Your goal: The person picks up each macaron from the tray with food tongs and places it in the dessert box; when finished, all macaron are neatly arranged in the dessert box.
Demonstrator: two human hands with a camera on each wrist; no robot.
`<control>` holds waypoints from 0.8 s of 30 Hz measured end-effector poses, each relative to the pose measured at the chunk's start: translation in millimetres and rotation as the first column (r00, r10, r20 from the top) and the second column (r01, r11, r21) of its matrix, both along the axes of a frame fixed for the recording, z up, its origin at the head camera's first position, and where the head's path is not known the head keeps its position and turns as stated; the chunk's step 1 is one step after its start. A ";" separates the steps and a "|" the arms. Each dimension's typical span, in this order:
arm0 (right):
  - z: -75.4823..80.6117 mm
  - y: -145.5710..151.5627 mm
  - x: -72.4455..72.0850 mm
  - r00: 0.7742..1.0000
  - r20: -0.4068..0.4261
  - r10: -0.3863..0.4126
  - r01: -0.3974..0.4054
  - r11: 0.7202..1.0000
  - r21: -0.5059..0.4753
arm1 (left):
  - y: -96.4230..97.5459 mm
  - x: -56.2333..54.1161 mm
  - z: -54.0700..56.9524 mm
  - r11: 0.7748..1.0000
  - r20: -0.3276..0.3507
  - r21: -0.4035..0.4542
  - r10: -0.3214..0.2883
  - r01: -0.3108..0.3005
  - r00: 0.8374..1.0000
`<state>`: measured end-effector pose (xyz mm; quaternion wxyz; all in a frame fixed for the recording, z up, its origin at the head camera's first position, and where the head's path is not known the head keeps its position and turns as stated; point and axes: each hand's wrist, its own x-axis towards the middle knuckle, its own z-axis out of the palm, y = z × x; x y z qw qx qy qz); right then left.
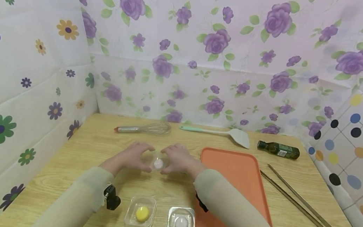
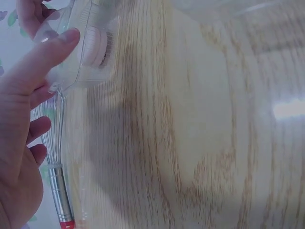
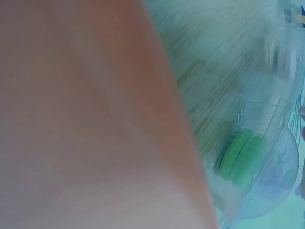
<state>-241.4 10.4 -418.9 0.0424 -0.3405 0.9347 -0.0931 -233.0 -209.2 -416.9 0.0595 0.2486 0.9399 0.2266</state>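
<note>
Both hands meet around a small clear plastic box (image 2: 97,72) that contains a pale pink macaron (image 1: 158,163). From the left, my left hand (image 1: 136,156) grips its side, thumb in front and fingers behind. My right hand (image 1: 178,159) holds the opposite side, fingers and thumb curved toward the box. A green macaron (image 3: 240,155) in a clear domed box shows in the right wrist view; in the head view the right hand mostly hides it. Nearer me are a yellow macaron (image 1: 142,214) in a clear box and a pale lilac macaron (image 1: 181,225) in another.
An orange tray (image 1: 228,162) lies under the right forearm. Long metal tongs (image 1: 301,204) rest to its right. Along the back lie a whisk (image 1: 142,128), a spatula (image 1: 238,136) and a dark green bottle (image 1: 278,150). Flowered cloth (image 1: 185,57) hangs behind the table.
</note>
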 end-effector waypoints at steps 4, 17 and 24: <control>-1.0 -1.8 0.3 1.000 -0.015 0.006 -0.005 0.999 0.038 | -0.1 -0.8 -0.8 1.000 0.021 -0.029 0.001 -0.001 1.000; 5.5 -5.7 3.2 0.999 0.029 -0.015 0.013 0.998 0.064 | -0.7 -3.0 -1.2 0.997 0.008 -0.082 -0.016 0.016 1.000; 3.1 -7.9 -1.1 0.998 0.055 -0.013 0.010 0.998 0.057 | -0.5 -4.8 -4.1 0.997 0.013 -0.067 -0.034 0.034 0.999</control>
